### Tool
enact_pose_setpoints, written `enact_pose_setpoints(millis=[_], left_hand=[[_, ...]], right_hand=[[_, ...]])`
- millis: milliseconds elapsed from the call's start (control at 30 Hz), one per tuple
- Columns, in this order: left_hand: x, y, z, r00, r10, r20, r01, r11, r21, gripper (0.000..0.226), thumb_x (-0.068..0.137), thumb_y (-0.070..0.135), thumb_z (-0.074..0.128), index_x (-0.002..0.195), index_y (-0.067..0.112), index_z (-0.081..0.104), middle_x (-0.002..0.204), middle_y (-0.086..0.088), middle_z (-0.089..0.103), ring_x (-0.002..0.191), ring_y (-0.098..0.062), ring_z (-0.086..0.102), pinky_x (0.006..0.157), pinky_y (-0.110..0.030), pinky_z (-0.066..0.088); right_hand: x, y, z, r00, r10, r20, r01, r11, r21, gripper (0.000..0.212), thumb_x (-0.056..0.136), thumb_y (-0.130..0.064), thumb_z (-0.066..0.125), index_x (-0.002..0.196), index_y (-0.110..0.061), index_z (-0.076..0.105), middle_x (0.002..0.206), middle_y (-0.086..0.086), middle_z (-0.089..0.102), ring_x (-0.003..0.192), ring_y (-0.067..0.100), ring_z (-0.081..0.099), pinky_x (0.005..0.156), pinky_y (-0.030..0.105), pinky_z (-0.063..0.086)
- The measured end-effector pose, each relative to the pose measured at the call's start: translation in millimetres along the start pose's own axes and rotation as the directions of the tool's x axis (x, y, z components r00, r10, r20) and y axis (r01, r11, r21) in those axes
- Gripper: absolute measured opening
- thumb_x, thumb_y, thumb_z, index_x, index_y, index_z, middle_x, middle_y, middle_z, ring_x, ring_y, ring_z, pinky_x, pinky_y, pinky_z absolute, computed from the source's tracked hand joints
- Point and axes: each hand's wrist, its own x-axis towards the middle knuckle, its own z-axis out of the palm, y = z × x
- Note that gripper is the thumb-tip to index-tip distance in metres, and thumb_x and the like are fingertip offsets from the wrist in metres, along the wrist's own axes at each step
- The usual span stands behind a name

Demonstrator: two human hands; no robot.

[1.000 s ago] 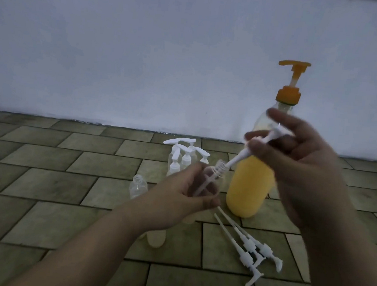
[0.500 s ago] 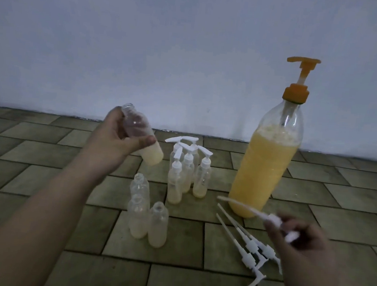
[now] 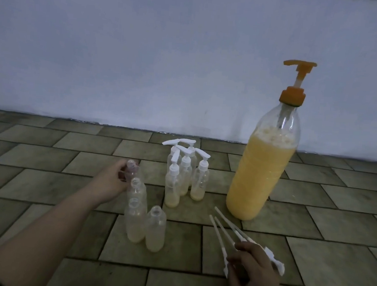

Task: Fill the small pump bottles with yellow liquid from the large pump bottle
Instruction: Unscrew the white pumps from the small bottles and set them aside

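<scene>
The large bottle of yellow liquid with an orange pump stands at the right on the tiled floor. Several small bottles with white pump heads stand left of it, each with a little yellow liquid. Three open small bottles stand in front of them, to the left. My left hand grips another open small bottle low at the back of that row. My right hand is curled over the heads of the loose white pump heads lying on the floor.
A pale wall runs close behind the bottles. The floor is brown-green tiles that stretch to both sides of the group.
My left hand has lowered the open small bottle from chest height to the floor behind the open bottles. My right hand has brought its pump head down to the loose ones.
</scene>
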Motion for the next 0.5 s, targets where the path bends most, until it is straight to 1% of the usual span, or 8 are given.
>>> enact_pose_setpoints(millis=[67,167,233,300,367,433,467,500], left_hand=[[2.1,-0.2,1.1,1.0,0.014,0.027,-0.014,1.0,0.021,0.031,0.081,0.0,0.066,0.107,0.016,0.059,0.096,-0.001,0.066,0.09,-0.016,0.063,0.065,-0.017,0.045],[4.6,-1.1,-0.2,0.998,0.02,0.065,-0.023,0.999,0.042,0.035,0.077,-0.006,0.067,0.101,0.017,0.057,0.094,0.001,0.065,0.09,-0.018,0.063,0.067,-0.015,0.047],[7.2,-4.5,-3.3,0.996,-0.001,0.089,-0.002,0.999,0.033,0.038,0.075,-0.007,0.069,0.104,0.016,0.057,0.098,-0.002,0.066,0.093,-0.02,0.063,0.075,-0.024,0.05],[7.0,-8.0,-6.5,0.991,-0.019,0.133,0.015,0.999,0.032,0.043,0.074,-0.005,0.07,0.11,0.014,0.056,0.104,-0.004,0.065,0.097,-0.02,0.063,0.079,-0.031,0.051],[7.3,-13.0,-11.3,0.981,-0.044,0.191,0.041,0.999,0.019,0.048,0.076,-0.004,0.07,0.117,0.015,0.054,0.108,-0.004,0.063,0.099,-0.019,0.062,0.076,-0.028,0.052],[5.2,-16.0,-19.4,0.97,-0.087,0.226,0.084,0.996,0.023,0.051,0.078,-0.007,0.067,0.121,0.018,0.051,0.113,-0.004,0.06,0.1,-0.019,0.061,0.075,-0.027,0.053],[4.0,-15.7,-23.8,0.981,-0.094,0.171,0.09,0.995,0.029,0.05,0.08,-0.008,0.064,0.121,0.018,0.051,0.116,-0.004,0.06,0.101,-0.019,0.06,0.079,-0.03,0.053],[2.1,-12.8,-27.7,0.995,-0.092,0.038,0.092,0.996,0.009,0.044,0.083,-0.009,0.059,0.117,0.018,0.053,0.117,-0.006,0.06,0.101,-0.02,0.059,0.084,-0.034,0.052]], right_hand=[[-0.2,0.6,2.8,1.0,-0.014,0.005,0.014,1.0,0.006,0.006,0.062,-0.017,0.066,0.067,-0.021,0.069,0.096,-0.012,0.054,0.087,0.001,0.051,0.086,0.004,0.032],[0.2,-2.0,5.2,0.999,-0.035,0.034,0.034,0.999,0.039,0.011,0.069,-0.026,0.057,0.077,-0.028,0.065,0.098,-0.013,0.051,0.089,-0.004,0.048,0.083,0.009,0.038],[0.6,-4.7,5.6,0.998,-0.046,0.05,0.043,0.998,0.044,0.017,0.069,-0.029,0.056,0.084,-0.035,0.056,0.095,-0.01,0.056,0.09,-0.005,0.047,0.077,0.017,0.046],[2.5,-9.0,4.9,0.998,-0.028,0.048,0.026,0.998,0.058,0.015,0.068,-0.032,0.057,0.083,-0.035,0.058,0.095,-0.012,0.057,0.088,-0.003,0.049,0.071,0.022,0.048],[4.5,-12.4,4.2,0.998,-0.029,0.054,0.026,0.997,0.067,0.012,0.068,-0.033,0.057,0.078,-0.031,0.063,0.097,-0.016,0.052,0.086,-0.001,0.05,0.071,0.021,0.046],[6.5,-15.5,3.3,0.996,-0.035,0.081,0.03,0.998,0.063,0.013,0.067,-0.034,0.058,0.079,-0.034,0.06,0.098,-0.018,0.05,0.085,-0.002,0.05,0.074,0.016,0.043],[6.9,-16.4,2.6,0.995,-0.03,0.095,0.023,0.997,0.069,0.013,0.067,-0.035,0.058,0.079,-0.035,0.06,0.097,-0.019,0.05,0.085,-0.003,0.05,0.076,0.012,0.042],[6.3,-16.6,2.5,0.994,-0.021,0.107,0.012,0.997,0.079,0.012,0.067,-0.036,0.059,0.078,-0.034,0.063,0.097,-0.018,0.053,0.085,-0.003,0.05,0.077,0.008,0.039]])
